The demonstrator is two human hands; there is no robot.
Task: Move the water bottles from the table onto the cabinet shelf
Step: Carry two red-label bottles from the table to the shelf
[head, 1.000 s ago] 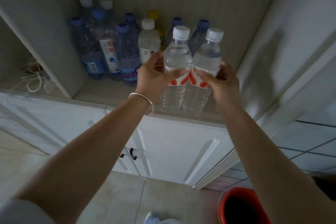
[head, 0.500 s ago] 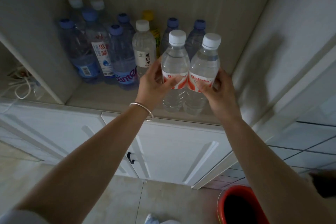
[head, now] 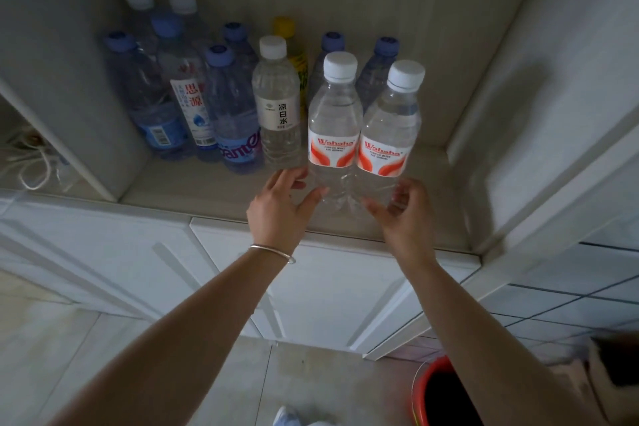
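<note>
Two clear white-capped water bottles with red-and-white labels stand upright side by side on the cabinet shelf (head: 193, 190): the left bottle (head: 332, 121) and the right bottle (head: 390, 128). My left hand (head: 280, 207) hovers just below the left bottle's base, fingers spread and holding nothing. My right hand (head: 404, 214) is at the right bottle's base, fingers apart, also off the bottle. Behind and to the left stand several other bottles: blue-capped ones (head: 228, 107), a white-capped clear one (head: 276, 104) and a yellow-capped one (head: 294, 45).
The shelf's left divider panel (head: 62, 135) and right wall (head: 501, 114) bound the compartment. White cabinet doors (head: 328, 290) sit below. A red bucket (head: 439, 391) stands on the tiled floor at the lower right. Coiled white cord (head: 31, 166) lies in the left compartment.
Both hands set the two labelled bottles down on the shelf, let go, and drew back toward the shelf's front edge with fingers spread.
</note>
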